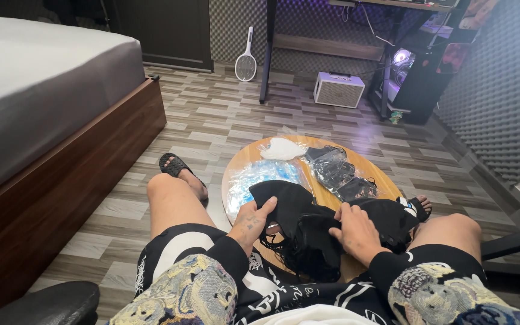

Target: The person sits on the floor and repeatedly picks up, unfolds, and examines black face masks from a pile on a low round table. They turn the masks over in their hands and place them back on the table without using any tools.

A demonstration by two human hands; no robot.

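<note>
**Soft black fabric under both hands on a low round bench**

Head view. Pile of black, limp cloth pieces with thin dangling loops [308, 232] lies on the near part of the round light-wood bench [373, 170], between the person's knees. Left hand [253, 220] rests on the pile's left lobe, fingers [266, 208] flat and spread, gripping nothing. Right hand [356, 232] presses on the pile's middle, fingers curled onto the fabric; whether they pinch a fold I cannot tell.

Handling, as judged: light, floppy, prone to snagging by the loops. Best taken by a hem or a bunched fold, not the loops.

Beyond the pile: clear crinkly plastic bag with blue contents [259, 179] to its far left, clear bag of dark pieces [338, 173] to its far right, white crumpled wrapper [283, 148] farther off.

The pile overhangs the bench's near edge. Room: knees hem the pile on both sides; open floor beyond the bench; grey-sheeted bed on a brown wooden frame [49, 114] well left of the pile.
</note>
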